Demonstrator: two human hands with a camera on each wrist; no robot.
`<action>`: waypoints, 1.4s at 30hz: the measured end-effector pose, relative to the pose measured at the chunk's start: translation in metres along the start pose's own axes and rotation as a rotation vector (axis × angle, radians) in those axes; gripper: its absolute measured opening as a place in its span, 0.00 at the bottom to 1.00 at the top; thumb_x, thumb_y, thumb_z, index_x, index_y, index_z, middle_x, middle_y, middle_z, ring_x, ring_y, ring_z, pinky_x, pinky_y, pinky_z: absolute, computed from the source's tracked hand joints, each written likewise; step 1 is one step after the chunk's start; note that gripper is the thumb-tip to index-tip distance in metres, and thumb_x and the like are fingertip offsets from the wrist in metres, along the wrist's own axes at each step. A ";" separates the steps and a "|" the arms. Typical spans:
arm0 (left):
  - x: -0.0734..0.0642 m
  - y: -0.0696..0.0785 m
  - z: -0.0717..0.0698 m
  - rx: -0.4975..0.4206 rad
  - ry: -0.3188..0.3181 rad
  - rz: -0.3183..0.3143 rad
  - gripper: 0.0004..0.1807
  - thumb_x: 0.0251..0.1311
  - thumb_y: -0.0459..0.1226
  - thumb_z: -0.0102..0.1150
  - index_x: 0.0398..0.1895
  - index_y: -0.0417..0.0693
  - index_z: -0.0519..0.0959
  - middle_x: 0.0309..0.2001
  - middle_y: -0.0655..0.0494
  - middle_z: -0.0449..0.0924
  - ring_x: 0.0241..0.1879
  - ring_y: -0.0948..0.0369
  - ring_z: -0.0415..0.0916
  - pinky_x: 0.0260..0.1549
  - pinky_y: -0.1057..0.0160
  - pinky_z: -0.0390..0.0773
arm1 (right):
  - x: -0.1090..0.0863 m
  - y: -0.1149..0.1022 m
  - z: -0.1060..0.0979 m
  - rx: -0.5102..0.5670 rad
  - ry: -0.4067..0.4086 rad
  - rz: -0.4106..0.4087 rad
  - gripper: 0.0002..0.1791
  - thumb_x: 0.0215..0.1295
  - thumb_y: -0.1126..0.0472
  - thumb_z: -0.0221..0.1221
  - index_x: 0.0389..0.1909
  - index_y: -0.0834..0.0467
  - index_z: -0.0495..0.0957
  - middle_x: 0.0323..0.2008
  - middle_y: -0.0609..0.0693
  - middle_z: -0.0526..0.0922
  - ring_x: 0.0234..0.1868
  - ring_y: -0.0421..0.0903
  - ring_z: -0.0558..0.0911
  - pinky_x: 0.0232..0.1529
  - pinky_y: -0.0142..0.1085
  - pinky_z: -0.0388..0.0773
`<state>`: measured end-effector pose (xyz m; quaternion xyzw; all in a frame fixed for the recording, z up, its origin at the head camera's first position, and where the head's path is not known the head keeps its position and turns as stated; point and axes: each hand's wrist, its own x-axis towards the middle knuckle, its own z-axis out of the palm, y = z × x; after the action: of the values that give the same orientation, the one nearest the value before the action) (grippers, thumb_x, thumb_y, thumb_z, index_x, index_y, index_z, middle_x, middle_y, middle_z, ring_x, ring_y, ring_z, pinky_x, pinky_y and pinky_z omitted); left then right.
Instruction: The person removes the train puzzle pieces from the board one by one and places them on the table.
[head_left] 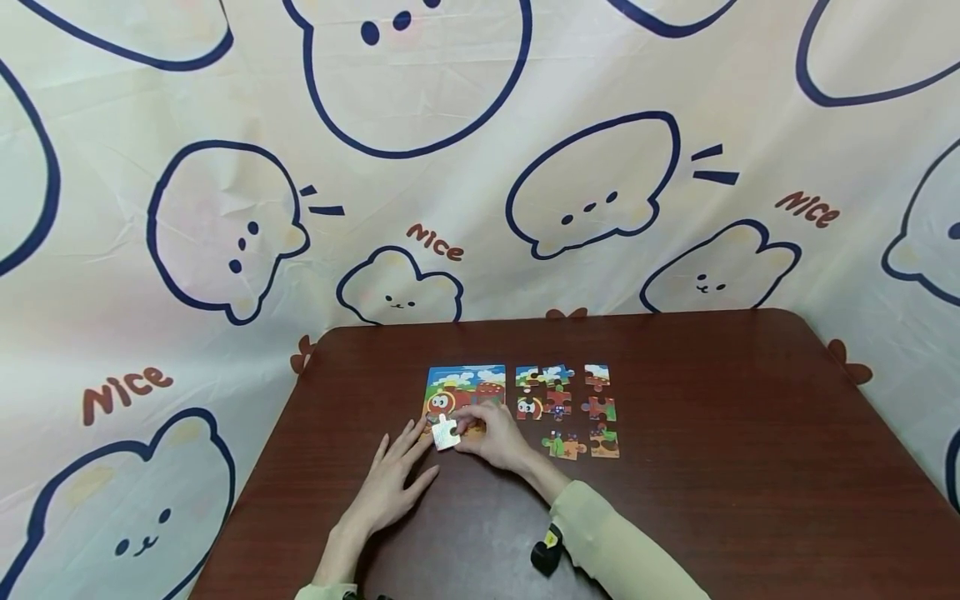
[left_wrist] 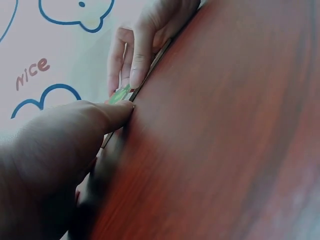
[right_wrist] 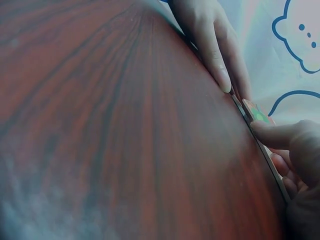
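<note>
A puzzle picture [head_left: 467,377] lies on the table, its lower part covered by the hands. Over its lower left corner is a puzzle piece [head_left: 446,433] that looks whitish from above, perhaps from glare; green shows on the piece [right_wrist: 260,113] in the right wrist view. My right hand [head_left: 491,435] pinches this piece at its right side between thumb and fingers. With fingers extended, my left hand [head_left: 392,482] rests at the picture's lower left edge, fingertips near or touching the piece. In the left wrist view, the left thumb [left_wrist: 117,114] lies close to the piece.
Several loose puzzle pieces [head_left: 558,403] are laid out right of the picture, with another column of pieces [head_left: 602,408] beyond them. A dark heart-shaped item [head_left: 547,557] hangs by the right sleeve. Behind the brown table [head_left: 720,433] hangs a printed cloth [head_left: 480,192].
</note>
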<state>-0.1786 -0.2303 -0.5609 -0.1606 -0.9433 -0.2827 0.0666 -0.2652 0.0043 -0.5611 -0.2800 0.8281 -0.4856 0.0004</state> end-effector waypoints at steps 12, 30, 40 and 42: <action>-0.003 0.012 -0.004 0.002 0.032 -0.009 0.31 0.78 0.51 0.64 0.78 0.52 0.77 0.84 0.46 0.68 0.85 0.41 0.61 0.79 0.24 0.51 | -0.005 -0.003 -0.003 0.076 0.029 0.012 0.19 0.64 0.64 0.78 0.56 0.58 0.90 0.38 0.47 0.88 0.46 0.42 0.82 0.51 0.33 0.82; -0.001 0.022 -0.010 -0.009 -0.039 -0.081 0.30 0.78 0.47 0.65 0.80 0.57 0.76 0.86 0.46 0.64 0.87 0.40 0.57 0.83 0.26 0.45 | -0.050 -0.007 -0.075 0.000 0.038 0.117 0.17 0.65 0.58 0.79 0.54 0.53 0.90 0.42 0.45 0.89 0.49 0.47 0.85 0.54 0.41 0.83; -0.001 0.016 -0.006 -0.015 -0.007 -0.034 0.30 0.77 0.47 0.66 0.79 0.55 0.77 0.85 0.43 0.66 0.85 0.37 0.59 0.81 0.23 0.48 | -0.077 0.005 -0.094 -0.192 0.021 0.073 0.18 0.61 0.59 0.81 0.50 0.52 0.90 0.62 0.52 0.86 0.67 0.57 0.79 0.65 0.59 0.81; -0.001 0.020 -0.009 -0.015 -0.025 -0.055 0.30 0.77 0.46 0.67 0.79 0.54 0.77 0.85 0.43 0.65 0.86 0.37 0.58 0.81 0.23 0.47 | -0.079 0.007 -0.096 -0.198 0.014 0.078 0.18 0.61 0.60 0.81 0.51 0.53 0.90 0.66 0.55 0.84 0.72 0.59 0.76 0.67 0.62 0.80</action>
<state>-0.1711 -0.2198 -0.5436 -0.1384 -0.9460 -0.2895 0.0460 -0.2275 0.1204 -0.5375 -0.2430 0.8824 -0.4028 -0.0140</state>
